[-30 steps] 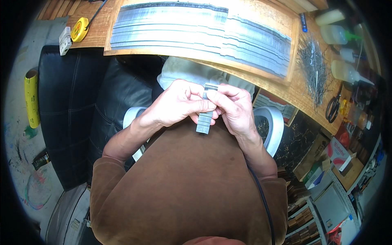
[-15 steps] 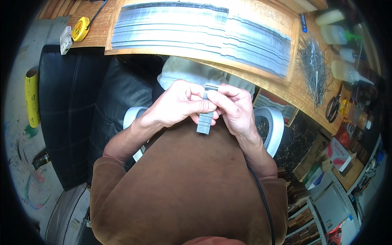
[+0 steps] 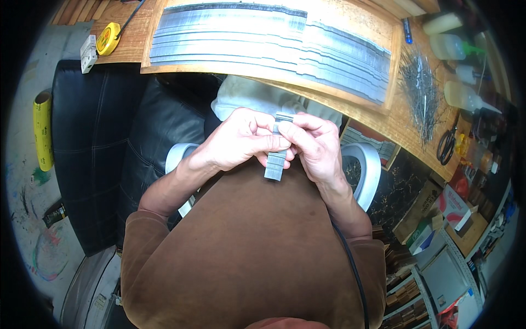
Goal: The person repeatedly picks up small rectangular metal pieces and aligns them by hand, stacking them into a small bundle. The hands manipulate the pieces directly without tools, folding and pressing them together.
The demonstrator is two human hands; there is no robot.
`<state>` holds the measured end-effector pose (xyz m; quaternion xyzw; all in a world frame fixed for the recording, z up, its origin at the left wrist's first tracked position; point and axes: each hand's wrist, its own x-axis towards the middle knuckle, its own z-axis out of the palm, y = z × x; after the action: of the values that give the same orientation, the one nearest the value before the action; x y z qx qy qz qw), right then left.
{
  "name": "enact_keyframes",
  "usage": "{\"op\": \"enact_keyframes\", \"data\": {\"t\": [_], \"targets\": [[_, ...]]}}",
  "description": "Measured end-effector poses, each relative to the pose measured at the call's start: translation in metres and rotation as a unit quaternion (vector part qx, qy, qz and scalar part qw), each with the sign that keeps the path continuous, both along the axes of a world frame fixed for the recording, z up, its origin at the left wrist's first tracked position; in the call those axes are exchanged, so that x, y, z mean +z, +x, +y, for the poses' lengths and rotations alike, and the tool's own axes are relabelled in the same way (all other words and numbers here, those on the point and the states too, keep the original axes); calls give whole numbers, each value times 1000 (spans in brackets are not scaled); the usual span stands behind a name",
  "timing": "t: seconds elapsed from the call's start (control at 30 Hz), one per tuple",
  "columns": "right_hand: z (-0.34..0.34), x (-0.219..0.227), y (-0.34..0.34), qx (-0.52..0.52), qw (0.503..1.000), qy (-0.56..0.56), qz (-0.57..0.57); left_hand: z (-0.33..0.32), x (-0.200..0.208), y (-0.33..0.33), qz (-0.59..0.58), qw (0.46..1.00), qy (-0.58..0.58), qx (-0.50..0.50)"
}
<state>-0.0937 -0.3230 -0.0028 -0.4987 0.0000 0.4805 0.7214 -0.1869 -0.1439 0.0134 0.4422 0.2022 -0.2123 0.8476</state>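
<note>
Before my chest, both hands grip a narrow stack of thin grey strips (image 3: pixel 273 170), which stands nearly upright in the picture with its lower end free. My left hand (image 3: pixel 241 140) pinches it from the left, thumb across its middle. From the right, my right hand (image 3: pixel 313 143) presses its thumb on the upper part, with the fingers curled behind. The strips' exact kind cannot be made out. Beyond the hands, a shallow wooden tray (image 3: pixel 397 71) holds long rows of similar grey strips (image 3: pixel 230 41).
On the wooden table (image 3: pixel 356 112) lie a yellow tape measure (image 3: pixel 108 39), a heap of thin dark wires (image 3: pixel 421 90), black scissors (image 3: pixel 447 145) and squeeze bottles (image 3: pixel 460 94). White chair armrests (image 3: pixel 369 174) flank me. A black leather seat (image 3: pixel 90 142) is at left. A black cable (image 3: pixel 353 263) runs down my right side.
Almost nothing differs. The lower end of the grey stack has shifted very slightly; both hands keep their grip and place.
</note>
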Motion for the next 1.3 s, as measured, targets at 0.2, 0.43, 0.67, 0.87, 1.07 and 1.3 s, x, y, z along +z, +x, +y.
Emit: {"op": "enact_keyframes", "data": {"t": [0.2, 0.43, 0.67, 0.87, 1.07, 1.3], "targets": [[-1, -7, 0, -1, 1000, 14, 20, -3, 2, 1, 11, 1000, 27, -2], [-1, 1, 0, 4, 997, 3, -74, -6, 0, -4, -50, 990, 135, -8], [3, 7, 7, 27, 984, 29, -176, -10, 5, -6, -184, 965, 181, 54], [22, 42, 33, 22, 989, 53, -133, 13, 41, 20, -115, 977, 180, 6], [28, 55, 46, 42, 990, 19, -132, 20, 43, 32, -111, 979, 171, 20], [31, 45, 48, 34, 986, 45, -154, 21, 30, 35, -150, 971, 182, 42]]}}
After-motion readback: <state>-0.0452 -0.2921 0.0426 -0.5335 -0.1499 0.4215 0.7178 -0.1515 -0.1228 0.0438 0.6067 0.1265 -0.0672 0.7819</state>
